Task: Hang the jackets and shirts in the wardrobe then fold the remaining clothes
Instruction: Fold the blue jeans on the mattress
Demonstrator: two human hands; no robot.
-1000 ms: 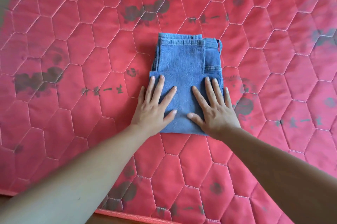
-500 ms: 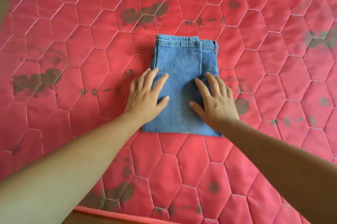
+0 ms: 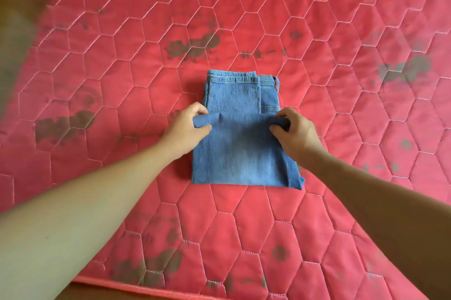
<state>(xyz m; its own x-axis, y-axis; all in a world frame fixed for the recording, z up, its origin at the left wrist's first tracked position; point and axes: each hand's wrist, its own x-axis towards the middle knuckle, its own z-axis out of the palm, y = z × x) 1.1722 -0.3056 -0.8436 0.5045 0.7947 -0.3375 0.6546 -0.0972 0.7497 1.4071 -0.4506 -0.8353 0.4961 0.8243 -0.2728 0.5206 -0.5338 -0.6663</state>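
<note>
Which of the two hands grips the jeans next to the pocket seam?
The right hand: it pinches the fold of the jeans just below the stitched pocket; the left hand pinches the other end, beside plain denim.

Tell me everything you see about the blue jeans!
The jeans are blue denim, folded into a flat rectangle lying on the red quilted mattress. A stitched edge shows at the far end, with a seam and a bit of red at its right. The near layer's far edge is raised across the middle: the left hand grips its left end and the right hand its right end.
</note>
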